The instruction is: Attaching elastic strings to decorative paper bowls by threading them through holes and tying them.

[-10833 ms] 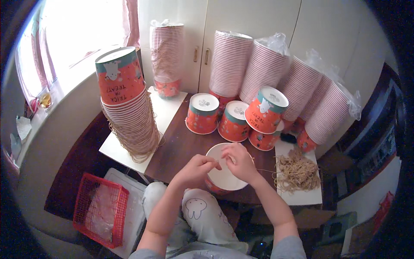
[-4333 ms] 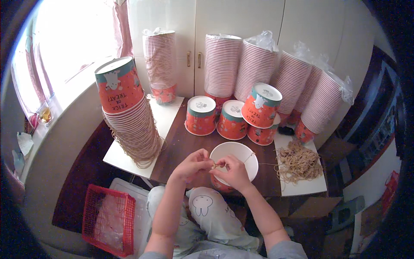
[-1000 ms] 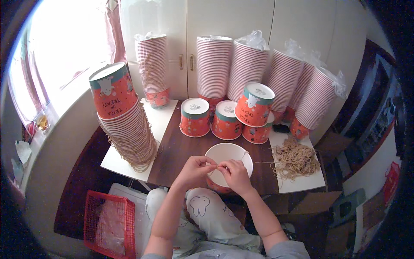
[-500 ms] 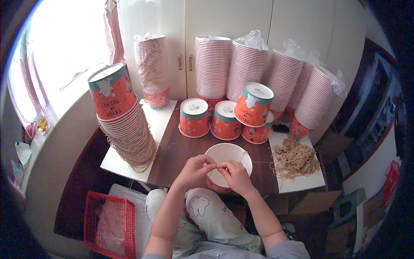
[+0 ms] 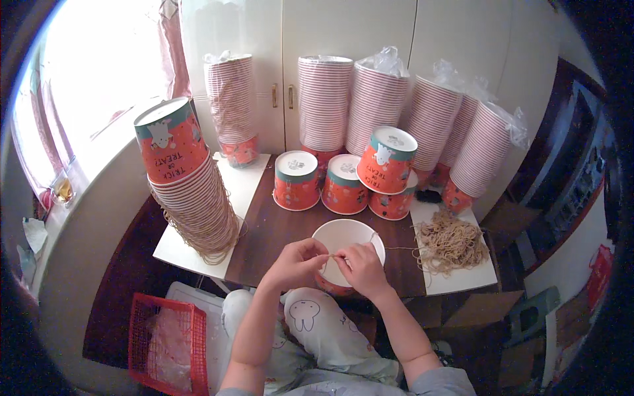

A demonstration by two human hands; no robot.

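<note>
An orange paper bucket with a white inside [image 5: 343,231] stands open end up at the table's near edge, in front of my lap. Over its near rim, my left hand [image 5: 298,265] and my right hand [image 5: 364,269] meet, both pinching a thin beige cord [image 5: 331,256] between thumb and fingers. A strand runs over the bucket's right rim toward a tangled pile of beige cord [image 5: 452,241] on the table's right end. My fingers hide most of the short piece between them.
Upside-down orange buckets [image 5: 296,188] stand behind, one stacked on two others. Tall bucket stacks in clear plastic [image 5: 323,99] line the cupboard. On the left leans a bucket stack with cords [image 5: 191,198]. A red basket [image 5: 165,343] sits at lower left.
Both hands stay over the bucket; the fingertips have shifted slightly, and a bit more cord shows between them. The rest stands as before.
</note>
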